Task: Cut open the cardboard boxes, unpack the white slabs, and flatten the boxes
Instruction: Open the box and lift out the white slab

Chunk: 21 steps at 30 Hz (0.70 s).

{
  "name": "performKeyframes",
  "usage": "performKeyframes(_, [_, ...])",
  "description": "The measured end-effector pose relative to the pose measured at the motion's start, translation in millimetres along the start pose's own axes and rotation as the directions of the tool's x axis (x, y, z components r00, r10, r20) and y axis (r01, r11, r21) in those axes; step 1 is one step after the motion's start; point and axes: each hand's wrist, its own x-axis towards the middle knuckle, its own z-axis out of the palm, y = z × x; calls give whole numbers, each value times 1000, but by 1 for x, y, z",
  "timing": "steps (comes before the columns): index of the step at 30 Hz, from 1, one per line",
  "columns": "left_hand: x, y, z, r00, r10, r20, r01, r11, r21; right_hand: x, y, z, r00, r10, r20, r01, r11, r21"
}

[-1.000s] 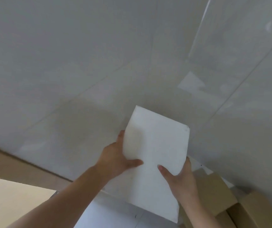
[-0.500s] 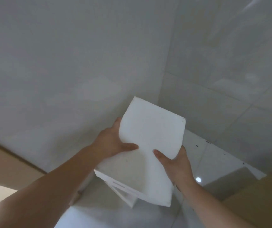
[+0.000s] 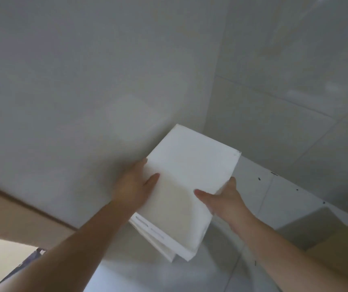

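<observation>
White slab held up in corner of tiled wall, tilted, far edge toward wall. Left hand grips slab's left edge, thumb on top face, fingers hidden beneath. Right hand grips right edge same way. Two-sided hold likely keeps broad, light piece level. Second slab directly under first, slots in its side; probably stack being built. Cardboard right of slab, low.
</observation>
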Motion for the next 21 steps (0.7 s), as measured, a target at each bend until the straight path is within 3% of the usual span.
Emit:
performKeyframes(2, [-31, -9, 1, 974, 14, -227, -27, 998, -57, 15, -9, -4, 984, -166, -64, 155, 977, -145])
performKeyframes(4, [-49, -24, 7, 966, -46, -253, 4, 986, -166, 24, -15, 2, 961, -261, -92, 222, 926, -305])
performKeyframes(7, [-70, -37, 24, 943, -311, -123, 222, 857, -464, 31, -14, 11, 908, -404, -113, 298, 810, -504])
performKeyframes(9, [-84, -32, 40, 892, -451, -7, 337, 675, -657, 31, -13, 12, 882, -461, -97, 317, 732, -603])
performKeyframes(12, [-99, -24, 65, 783, -578, 230, 492, 349, -798, 30, -13, 8, 878, -478, -11, 336, 632, -698])
performKeyframes(13, [-102, -23, 72, 760, -594, 262, 501, 280, -819, 30, -13, 6, 876, -481, 24, 354, 609, -710])
performKeyframes(15, [-104, -20, 74, 736, -622, 268, 509, 246, -825, 28, -9, -2, 863, -496, 94, 398, 555, -730])
performKeyframes(17, [-107, -15, 74, 698, -596, 398, 584, 151, -797, 22, -2, -10, 861, -480, 170, 441, 537, -720])
performKeyframes(19, [-109, -8, 76, 663, -484, 571, 663, 26, -748, 12, 7, -11, 871, -428, 243, 476, 609, -634])
performKeyframes(21, [-107, 2, 75, 662, -441, 606, 652, -61, -756, 6, 13, -7, 876, -402, 265, 482, 719, -500])
